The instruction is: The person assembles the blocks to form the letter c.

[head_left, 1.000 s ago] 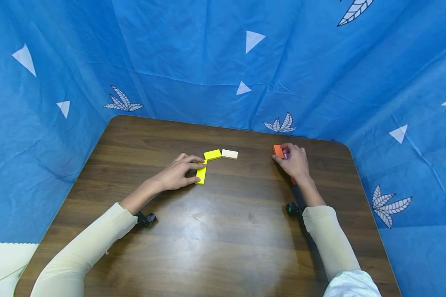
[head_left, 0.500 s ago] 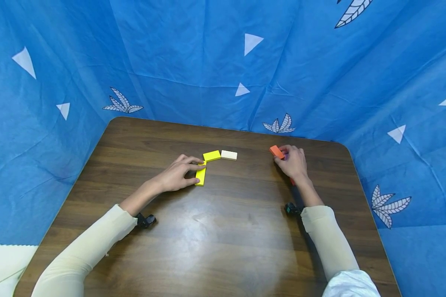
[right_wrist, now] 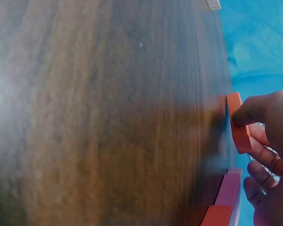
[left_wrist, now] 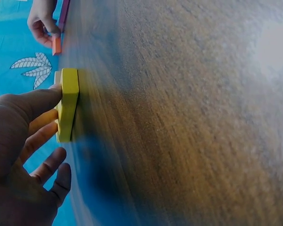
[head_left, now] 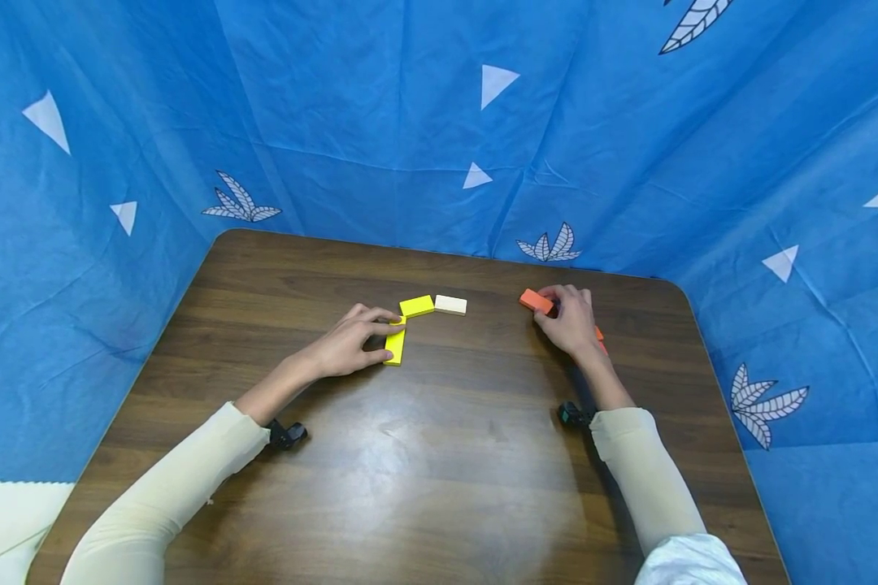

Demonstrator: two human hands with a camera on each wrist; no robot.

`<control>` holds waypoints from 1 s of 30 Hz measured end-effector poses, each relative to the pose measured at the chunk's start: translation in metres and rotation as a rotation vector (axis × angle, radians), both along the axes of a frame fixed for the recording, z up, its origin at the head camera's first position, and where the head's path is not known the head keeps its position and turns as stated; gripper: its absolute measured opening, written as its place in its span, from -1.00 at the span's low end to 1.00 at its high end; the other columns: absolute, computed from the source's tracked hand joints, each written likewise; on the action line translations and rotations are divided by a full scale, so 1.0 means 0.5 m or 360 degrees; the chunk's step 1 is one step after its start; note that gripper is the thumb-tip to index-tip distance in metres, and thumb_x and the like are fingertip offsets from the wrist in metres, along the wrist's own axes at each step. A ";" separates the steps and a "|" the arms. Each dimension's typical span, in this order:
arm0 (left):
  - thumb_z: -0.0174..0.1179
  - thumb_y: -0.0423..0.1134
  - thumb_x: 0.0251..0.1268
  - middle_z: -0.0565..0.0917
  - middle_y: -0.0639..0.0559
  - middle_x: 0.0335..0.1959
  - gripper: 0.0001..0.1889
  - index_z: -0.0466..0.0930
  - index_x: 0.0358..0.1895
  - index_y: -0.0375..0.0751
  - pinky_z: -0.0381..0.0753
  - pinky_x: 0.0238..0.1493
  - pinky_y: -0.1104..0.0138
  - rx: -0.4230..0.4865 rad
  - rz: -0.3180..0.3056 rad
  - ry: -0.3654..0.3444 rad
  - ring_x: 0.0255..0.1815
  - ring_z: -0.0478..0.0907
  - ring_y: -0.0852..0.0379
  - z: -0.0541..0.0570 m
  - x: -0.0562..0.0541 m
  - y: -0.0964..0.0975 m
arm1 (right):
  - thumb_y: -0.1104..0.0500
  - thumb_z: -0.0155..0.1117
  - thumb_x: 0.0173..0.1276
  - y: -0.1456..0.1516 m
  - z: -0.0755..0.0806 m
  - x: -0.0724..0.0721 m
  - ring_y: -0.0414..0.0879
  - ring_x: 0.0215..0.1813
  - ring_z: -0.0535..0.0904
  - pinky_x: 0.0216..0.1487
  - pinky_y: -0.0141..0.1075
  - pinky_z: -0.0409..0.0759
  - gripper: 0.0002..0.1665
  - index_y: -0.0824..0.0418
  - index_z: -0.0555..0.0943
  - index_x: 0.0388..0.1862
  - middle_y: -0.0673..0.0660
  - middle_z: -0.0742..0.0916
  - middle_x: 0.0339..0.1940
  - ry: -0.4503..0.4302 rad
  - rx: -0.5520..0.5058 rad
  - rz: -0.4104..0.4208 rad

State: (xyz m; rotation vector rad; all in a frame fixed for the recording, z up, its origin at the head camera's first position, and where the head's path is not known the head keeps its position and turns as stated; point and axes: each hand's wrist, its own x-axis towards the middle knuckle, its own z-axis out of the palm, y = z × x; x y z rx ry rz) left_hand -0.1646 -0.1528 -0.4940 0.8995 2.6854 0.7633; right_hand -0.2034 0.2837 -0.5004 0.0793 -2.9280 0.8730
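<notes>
Orange block pinched between thumb and fingers of my right hand, toward far side of wooden table; whether it touches wood, can't quite tell. Purple block and red block near same hand. My left hand grips yellow block, thumb at near end, fingers at far end. Second yellow block just beyond, white block beside that. Blue cloth behind.

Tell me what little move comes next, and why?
Perhaps the right hand should bring its pinched orange block to the free end of the white block: the far yellow block sits at its other end, and a gap separates white from orange.
</notes>
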 end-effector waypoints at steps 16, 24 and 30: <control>0.42 -0.09 0.48 0.50 0.05 0.58 -0.40 0.56 0.53 0.00 0.44 0.32 -0.01 0.0015 0.0004 -0.0006 0.35 0.36 -0.04 -0.001 0.000 0.000 | 0.12 0.43 0.43 -0.041 0.002 0.009 0.17 0.14 0.53 0.25 0.08 0.50 -0.54 0.21 0.67 0.26 0.23 0.68 0.17 -0.0077 -0.0106 0.0099; 0.41 -0.09 0.49 0.48 0.05 0.59 -0.40 0.55 0.54 0.01 0.44 0.35 -0.05 0.0016 0.0009 -0.0018 0.38 0.35 -0.05 0.000 0.001 -0.001 | 0.14 0.43 0.44 -0.074 -0.001 0.010 0.19 0.16 0.60 0.28 0.12 0.54 -0.55 0.22 0.67 0.26 0.25 0.71 0.17 -0.0049 -0.0141 0.0174; 0.41 -0.08 0.49 0.49 0.06 0.59 -0.40 0.55 0.54 0.01 0.45 0.36 -0.04 0.0022 0.0010 -0.0017 0.38 0.36 -0.04 -0.003 0.000 -0.002 | 0.13 0.45 0.45 -0.098 -0.006 0.015 0.16 0.18 0.63 0.28 0.10 0.53 -0.57 0.18 0.68 0.25 0.22 0.72 0.17 -0.0039 -0.0150 0.0212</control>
